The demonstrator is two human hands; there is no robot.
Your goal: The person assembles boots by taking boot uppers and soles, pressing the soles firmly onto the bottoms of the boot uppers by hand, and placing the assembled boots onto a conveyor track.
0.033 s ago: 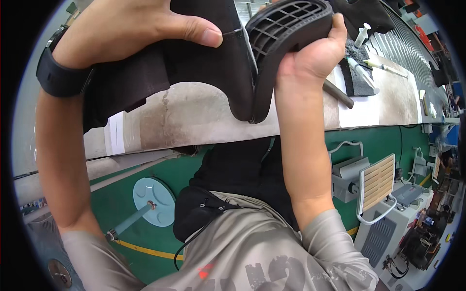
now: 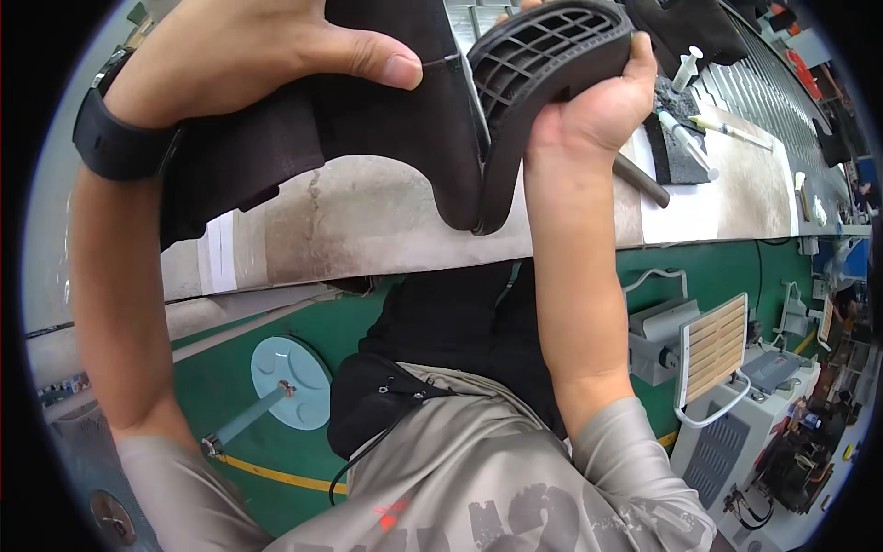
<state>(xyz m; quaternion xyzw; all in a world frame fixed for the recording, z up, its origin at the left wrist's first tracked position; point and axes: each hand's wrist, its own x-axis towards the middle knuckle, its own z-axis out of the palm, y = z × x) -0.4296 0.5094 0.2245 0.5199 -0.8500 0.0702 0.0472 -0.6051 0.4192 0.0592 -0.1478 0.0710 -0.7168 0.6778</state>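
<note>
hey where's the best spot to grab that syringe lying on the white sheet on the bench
Judging by its pose, take the syringe across the middle of its slim barrel, coming down from above: it lies flat on the white sheet, its sides open for fingers.

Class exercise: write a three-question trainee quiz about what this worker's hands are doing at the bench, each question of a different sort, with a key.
1. True or false: the left hand lies empty on the workbench.
2. Which hand grips the black grid-ribbed plastic part?
A. left B. right C. neither
3. Fill in: the left wrist wears a black ____.

Key: 1 false, its thumb presses the black fabric cover; 2 B, the right hand; 3 wristband.
</note>
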